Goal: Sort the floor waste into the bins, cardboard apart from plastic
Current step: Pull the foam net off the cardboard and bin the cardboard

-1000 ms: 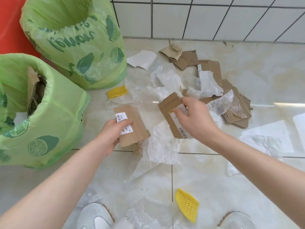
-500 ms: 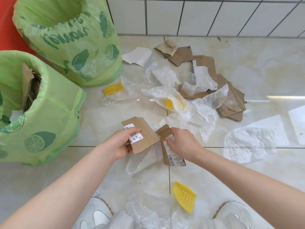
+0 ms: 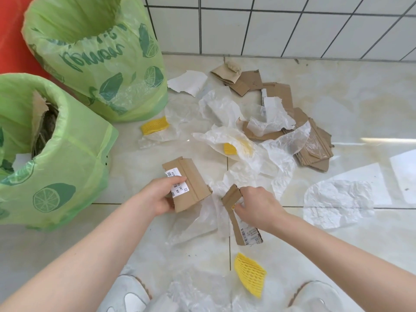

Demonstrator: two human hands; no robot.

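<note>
Near bin (image 3: pixel 51 158) sat left of the left fingers and already held cardboard, so probably the drop target. Far bin (image 3: pixel 94 52) stood beyond it, contents not visible. Mixed pile (image 3: pixel 281 131) of cardboard and film lay beyond both sets of fingers. Left hand (image 3: pixel 157 197) curled round a labelled card (image 3: pixel 191 188), thumb on the label. Right hand (image 3: pixel 254 203) pinched a narrower strip (image 3: pixel 236 212). Both pieces were off the floor, likely bunched for one toss.
</note>
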